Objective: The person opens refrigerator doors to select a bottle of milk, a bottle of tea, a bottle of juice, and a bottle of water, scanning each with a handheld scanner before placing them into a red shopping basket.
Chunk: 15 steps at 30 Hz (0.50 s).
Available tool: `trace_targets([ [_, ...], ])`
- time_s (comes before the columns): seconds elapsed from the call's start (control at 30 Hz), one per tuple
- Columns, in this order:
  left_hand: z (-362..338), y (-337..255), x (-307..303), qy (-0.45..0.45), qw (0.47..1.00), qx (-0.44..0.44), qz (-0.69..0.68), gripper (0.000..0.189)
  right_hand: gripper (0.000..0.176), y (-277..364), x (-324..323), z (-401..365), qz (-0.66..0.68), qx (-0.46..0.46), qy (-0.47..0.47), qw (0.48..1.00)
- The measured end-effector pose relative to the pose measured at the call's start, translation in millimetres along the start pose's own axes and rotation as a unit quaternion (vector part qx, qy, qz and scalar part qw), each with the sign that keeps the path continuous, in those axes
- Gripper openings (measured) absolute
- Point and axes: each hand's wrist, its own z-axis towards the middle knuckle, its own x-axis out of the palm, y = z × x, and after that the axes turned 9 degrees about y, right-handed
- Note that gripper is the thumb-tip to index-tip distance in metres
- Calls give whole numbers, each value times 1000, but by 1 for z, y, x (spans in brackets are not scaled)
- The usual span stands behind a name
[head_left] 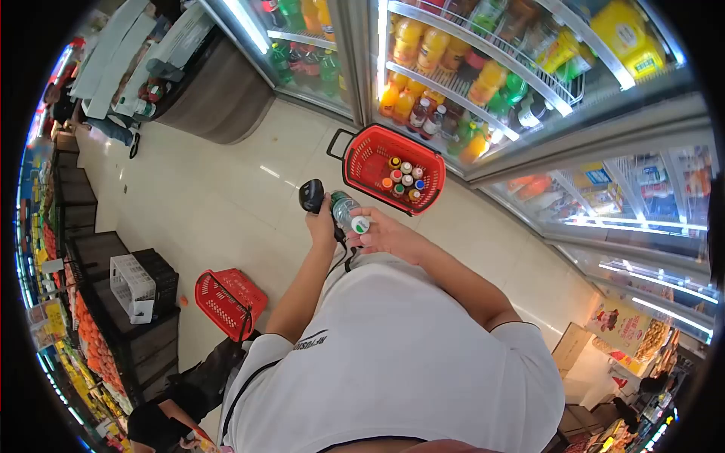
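Observation:
My left hand (322,224) is closed around a black handheld scanner (310,196) with a dark cord hanging from it. Just to its right, my right hand (382,232) grips a clear plastic bottle (343,208) whose white cap (360,225) has a green mark and points toward me. The scanner's head is beside the bottle's far end. Beyond my hands, a red shopping basket (361,155) stands on the floor, its black handle folded out to the left. Several bottles (406,179) stand in it with caps of different colours.
Glass-door drink coolers (468,178) line the front and right. A rounded brown counter (219,113) stands at the front left. Behind on the left are another red basket (230,302), a crate (143,285) and fruit shelves (94,340). A person (177,408) is at the lower left.

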Motion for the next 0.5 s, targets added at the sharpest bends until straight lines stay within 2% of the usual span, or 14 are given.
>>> trace_targets([
  [0.1,37,-27,-34,19,998,29,43,25,48,-9,10,59,102,21,-37,994],
  [0.13,44,-40,-43,35,996,14,76,27,40,-14,11,76,149,24,-59,987],
  [0.17,55,-45,-53,51,994,5,96,29,40,-19,10,91,152,33,-59,986],
  [0.23,79,-42,-78,84,984,5,155,29,27,-20,0,114,206,-23,-108,972],
  [0.27,86,-38,-87,84,985,0,152,29,24,-16,-2,123,253,-18,-148,956],
  [0.3,92,-32,-94,78,977,7,197,28,24,-15,-7,130,253,-14,-153,955],
  [0.37,94,-22,-104,73,968,10,240,28,24,-18,-23,144,364,14,-209,908],
  [0.43,82,-12,-111,150,933,103,311,27,23,-21,-35,153,382,25,-221,897],
  [0.47,77,-6,-113,150,933,100,310,27,22,-23,-40,156,383,15,-259,887],
  [0.5,74,3,-116,198,909,87,356,30,22,-25,-46,158,383,5,-296,875],
])
